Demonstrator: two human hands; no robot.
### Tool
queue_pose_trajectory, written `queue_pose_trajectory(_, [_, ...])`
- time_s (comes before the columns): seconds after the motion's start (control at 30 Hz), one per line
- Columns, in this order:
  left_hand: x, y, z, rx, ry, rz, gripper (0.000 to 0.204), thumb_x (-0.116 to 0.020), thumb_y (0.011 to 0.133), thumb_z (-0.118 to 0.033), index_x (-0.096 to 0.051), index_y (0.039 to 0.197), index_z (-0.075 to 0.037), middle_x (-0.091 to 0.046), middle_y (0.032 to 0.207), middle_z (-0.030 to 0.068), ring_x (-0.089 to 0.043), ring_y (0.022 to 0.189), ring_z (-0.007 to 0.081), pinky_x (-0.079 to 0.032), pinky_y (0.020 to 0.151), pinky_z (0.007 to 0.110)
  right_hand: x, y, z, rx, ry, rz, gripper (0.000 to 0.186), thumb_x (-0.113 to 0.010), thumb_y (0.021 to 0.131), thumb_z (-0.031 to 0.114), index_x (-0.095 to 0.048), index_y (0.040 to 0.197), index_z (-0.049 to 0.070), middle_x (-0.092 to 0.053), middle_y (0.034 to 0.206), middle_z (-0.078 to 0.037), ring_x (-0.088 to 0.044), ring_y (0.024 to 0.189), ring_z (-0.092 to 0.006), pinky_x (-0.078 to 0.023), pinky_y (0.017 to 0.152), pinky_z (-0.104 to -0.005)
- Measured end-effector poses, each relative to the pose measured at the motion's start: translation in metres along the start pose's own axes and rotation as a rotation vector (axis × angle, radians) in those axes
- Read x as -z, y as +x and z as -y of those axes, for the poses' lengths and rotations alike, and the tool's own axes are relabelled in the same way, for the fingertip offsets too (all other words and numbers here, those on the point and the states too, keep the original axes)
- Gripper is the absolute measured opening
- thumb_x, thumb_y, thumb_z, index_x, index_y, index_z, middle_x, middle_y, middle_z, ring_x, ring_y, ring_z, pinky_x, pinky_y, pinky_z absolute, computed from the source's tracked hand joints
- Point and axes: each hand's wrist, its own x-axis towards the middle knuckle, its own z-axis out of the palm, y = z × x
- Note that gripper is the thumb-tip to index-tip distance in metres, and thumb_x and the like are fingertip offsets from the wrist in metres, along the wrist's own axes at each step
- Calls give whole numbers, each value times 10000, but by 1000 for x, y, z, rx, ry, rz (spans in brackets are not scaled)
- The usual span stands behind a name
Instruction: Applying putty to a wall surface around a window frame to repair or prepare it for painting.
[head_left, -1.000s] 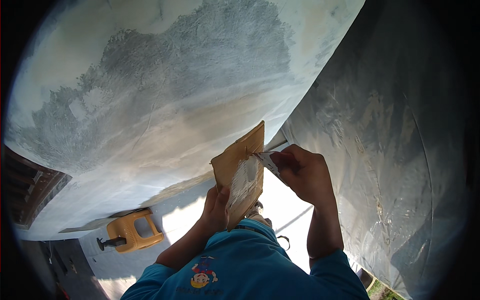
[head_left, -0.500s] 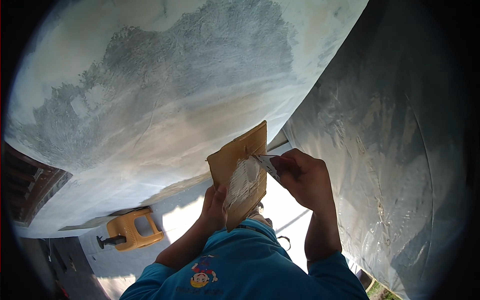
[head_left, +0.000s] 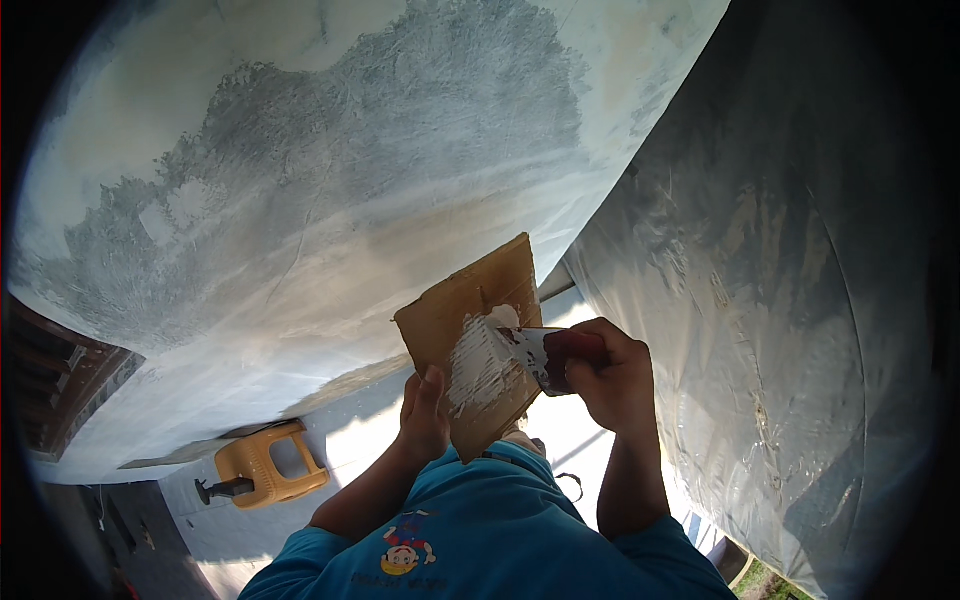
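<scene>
My left hand [head_left: 426, 420] grips the lower left edge of a piece of brown cardboard [head_left: 440, 318], thumb on top and the other fingers mostly hidden beneath. White putty [head_left: 478, 365] is smeared in ridges over the cardboard's middle, with a thicker lump near its upper end. In my right hand [head_left: 615, 375] is a putty knife [head_left: 545, 355] with a dark red handle and a metal blade spotted with white. The blade's edge lies against the putty at the cardboard's right side.
Ahead rises a wall [head_left: 400, 130] with a large grey rough patch amid paler plaster. Translucent plastic sheeting [head_left: 740, 330] hangs at the right. An orange plastic stool [head_left: 265, 468] with a black spray-bottle-like top [head_left: 222, 490] stands low on the left, near a brown window grille [head_left: 60, 380].
The cardboard has turned flatter toward me. The putty knife's blade has tilted so more of its face shows, and the white putty has spread and shifted under it.
</scene>
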Motion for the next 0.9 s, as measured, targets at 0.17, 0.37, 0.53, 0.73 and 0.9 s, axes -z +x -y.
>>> queue_pose_trajectory(0.17, [-4,-1,-2,-22,29,-3,420,-393,1053,-342,-495,1298,-17,-597,1224,109,-571,1143,213,-431,1006,379,10,8,-5,21,165,-58,270,-613,808,0,-662,1073,-4,-734,854,-117,-715,741,-156,-571,687,-275])
queue_pose_trajectory(0.37, [-8,-1,-10,-50,127,61,453,-356,1061,-358,-508,1275,11,-612,1184,134,-598,1084,215,-459,957,371,8,15,3,74,-109,49,258,-637,818,22,-670,1074,13,-738,871,-124,-726,764,-171,-577,689,-285])
queue_pose_trajectory(0.53, [-3,-4,-6,-59,177,44,469,-366,1060,-371,-518,1276,16,-612,1197,135,-592,1097,209,-442,978,354,13,12,2,150,6,212,307,-529,774,-99,-641,1052,-34,-713,864,-105,-696,756,-149,-593,706,-290])
queue_pose_trajectory(0.73, [-12,-6,-7,-9,11,-38,471,-403,1050,-383,-507,1302,0,-600,1238,124,-576,1151,221,-422,1018,382,7,18,-4,4,83,70,283,-578,813,-30,-671,1077,9,-733,855,-111,-715,746,-155,-579,683,-275])
queue_pose_trajectory(0.9, [-5,-5,-4,7,-75,-72,505,-423,1041,-404,-475,1350,-8,-595,1267,134,-566,1188,244,-420,1040,410,-7,-1,-11,47,87,73,284,-611,794,4,-658,1074,2,-722,855,-96,-701,771,-143,-571,722,-283])
